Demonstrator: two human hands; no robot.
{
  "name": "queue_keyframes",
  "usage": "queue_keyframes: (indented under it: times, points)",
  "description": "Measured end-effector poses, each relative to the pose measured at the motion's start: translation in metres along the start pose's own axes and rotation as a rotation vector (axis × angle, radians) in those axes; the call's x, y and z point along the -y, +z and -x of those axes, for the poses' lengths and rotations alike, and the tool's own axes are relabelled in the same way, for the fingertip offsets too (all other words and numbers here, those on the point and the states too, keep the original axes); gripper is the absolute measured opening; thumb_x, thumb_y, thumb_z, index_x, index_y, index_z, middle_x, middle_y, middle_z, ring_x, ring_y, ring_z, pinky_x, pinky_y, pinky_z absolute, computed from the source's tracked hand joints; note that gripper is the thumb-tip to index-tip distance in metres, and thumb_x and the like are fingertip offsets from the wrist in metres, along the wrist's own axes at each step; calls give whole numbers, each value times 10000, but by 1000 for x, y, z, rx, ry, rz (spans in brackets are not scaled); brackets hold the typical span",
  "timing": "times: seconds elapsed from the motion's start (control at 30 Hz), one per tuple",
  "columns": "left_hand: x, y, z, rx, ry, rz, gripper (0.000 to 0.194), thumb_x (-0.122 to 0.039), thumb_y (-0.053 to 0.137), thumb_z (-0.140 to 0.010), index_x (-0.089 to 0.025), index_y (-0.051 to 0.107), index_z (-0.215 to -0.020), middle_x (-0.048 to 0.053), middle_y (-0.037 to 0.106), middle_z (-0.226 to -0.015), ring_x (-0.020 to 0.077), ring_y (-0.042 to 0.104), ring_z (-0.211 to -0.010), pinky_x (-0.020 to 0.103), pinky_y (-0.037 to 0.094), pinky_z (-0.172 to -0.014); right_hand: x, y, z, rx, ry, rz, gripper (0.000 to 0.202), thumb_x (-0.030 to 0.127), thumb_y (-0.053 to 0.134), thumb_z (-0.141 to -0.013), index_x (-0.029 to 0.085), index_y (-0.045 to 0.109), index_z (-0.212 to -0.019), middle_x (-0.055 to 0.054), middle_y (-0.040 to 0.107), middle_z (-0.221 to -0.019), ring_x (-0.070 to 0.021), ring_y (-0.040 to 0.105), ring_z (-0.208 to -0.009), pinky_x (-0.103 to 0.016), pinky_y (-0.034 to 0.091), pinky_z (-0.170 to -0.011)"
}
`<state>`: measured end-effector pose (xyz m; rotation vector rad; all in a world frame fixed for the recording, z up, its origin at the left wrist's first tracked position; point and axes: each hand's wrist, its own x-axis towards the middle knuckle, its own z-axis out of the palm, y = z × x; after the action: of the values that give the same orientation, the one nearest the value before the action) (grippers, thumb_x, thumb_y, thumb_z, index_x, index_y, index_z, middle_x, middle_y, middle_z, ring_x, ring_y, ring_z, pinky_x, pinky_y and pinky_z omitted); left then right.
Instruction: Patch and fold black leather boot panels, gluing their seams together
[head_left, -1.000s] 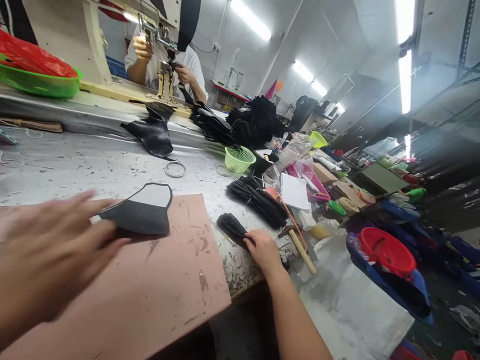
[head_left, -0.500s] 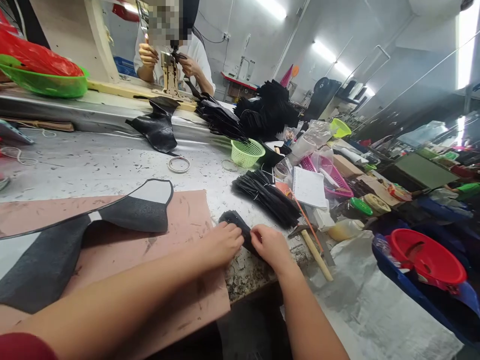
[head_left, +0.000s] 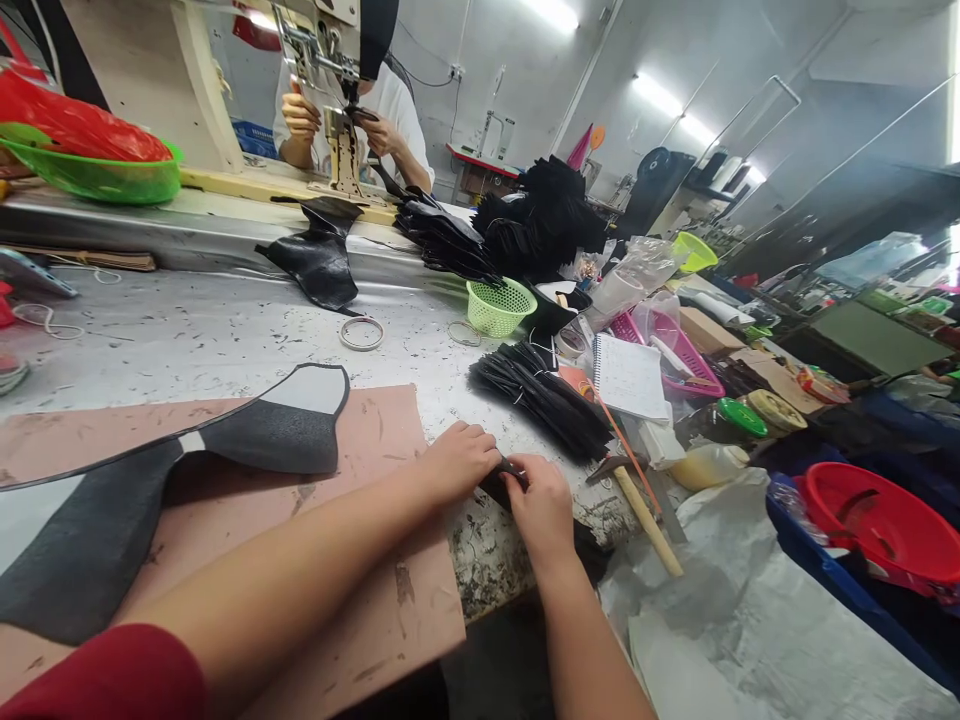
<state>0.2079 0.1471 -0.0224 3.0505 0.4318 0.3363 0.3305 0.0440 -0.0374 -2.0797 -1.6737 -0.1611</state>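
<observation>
Near the front edge of the bench, my left hand [head_left: 461, 465] and my right hand [head_left: 543, 508] meet, both closed on a dark, flexible black piece [head_left: 496, 489]. Its exact shape is mostly hidden by my fingers, and black material also shows beyond my right wrist. Left of my hands, a grey-black cut panel [head_left: 259, 435] with pale patches and a dark edge lies on a pinkish board [head_left: 382, 430]. Just behind my hands rests a tied bundle of black strips [head_left: 540, 395].
A hammer [head_left: 649, 520] lies right of my hands, beside a spiral notebook [head_left: 628, 375]. Further back are a light green basket [head_left: 501, 308], a tape ring [head_left: 361, 333] and a black leather piece [head_left: 322, 260]. Across the bench a person works at a sewing machine [head_left: 343, 150].
Both hands have drawn closer together around the black piece, which has been lifted and turned, its end now showing beyond my right wrist. The view has shifted slightly.
</observation>
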Motion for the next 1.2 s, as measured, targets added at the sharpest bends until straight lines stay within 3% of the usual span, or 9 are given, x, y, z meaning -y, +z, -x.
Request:
queue_keyframes:
  times: [0.23,0.33,0.47,0.6,0.73,0.93,1.03,1.13,1.2]
  points:
    - [-3,0,-5,45,2,78,109,-189,489,-824,-142,559,-894,71,628,-901,208,533,-865,328,337,-704,0,4,3,5,-105,86,159,129,440,-820,170,576,-748,-65,600,-740,-230,512,-742,-331,351,-671]
    - [-11,-9,-3,148,-38,85,143,-203,482,-828,-142,578,-916,74,641,-939,203,543,-895,330,343,-717,0,6,12,-18,-175,49,198,142,375,-829,153,552,-740,-86,601,-672,-231,532,-660,-342,358,-646]
    - [-17,-20,0,317,-63,116,175,-252,541,-795,-260,604,-959,-24,642,-1021,168,533,-970,321,347,-735,-9,10,23,-88,-327,182,249,241,316,-859,168,534,-764,-72,610,-601,-223,568,-548,-341,381,-591]
    - [-19,-25,3,391,-82,129,227,-249,539,-794,-291,604,-1008,-36,634,-1072,182,520,-1005,363,337,-759,-22,12,27,-65,-340,130,243,319,316,-855,193,511,-781,-49,618,-593,-219,582,-502,-330,409,-533]
    - [-20,-24,6,387,-57,137,236,-266,530,-806,-292,603,-1028,-19,643,-1068,189,546,-975,380,326,-761,-28,12,26,-93,-378,25,265,368,329,-850,195,528,-872,-74,643,-760,-216,626,-641,-322,458,-575]
    - [-21,-20,10,335,-51,132,210,-246,499,-828,-287,622,-994,-6,659,-1024,190,564,-928,381,304,-748,-15,7,29,-74,-417,154,236,229,324,-820,201,532,-712,-59,626,-615,-232,592,-527,-377,447,-542]
    - [-25,-21,12,306,-61,127,187,-231,501,-828,-274,638,-948,-9,670,-980,190,561,-923,376,300,-738,-13,5,29,-70,-440,164,248,209,329,-811,187,559,-723,-66,649,-621,-245,618,-576,-421,474,-649]
    - [-27,-19,13,286,-77,127,159,-251,519,-816,-281,645,-909,-13,676,-968,189,563,-910,368,301,-727,-23,5,31,22,-418,68,249,247,352,-806,210,586,-728,-52,676,-679,-235,632,-607,-457,465,-789]
    - [-27,-17,12,275,-95,127,151,-247,515,-814,-278,651,-869,-10,682,-957,185,568,-887,359,304,-715,-35,3,36,126,-361,-25,244,328,387,-808,231,607,-766,-46,691,-770,-240,640,-680,-444,477,-798]
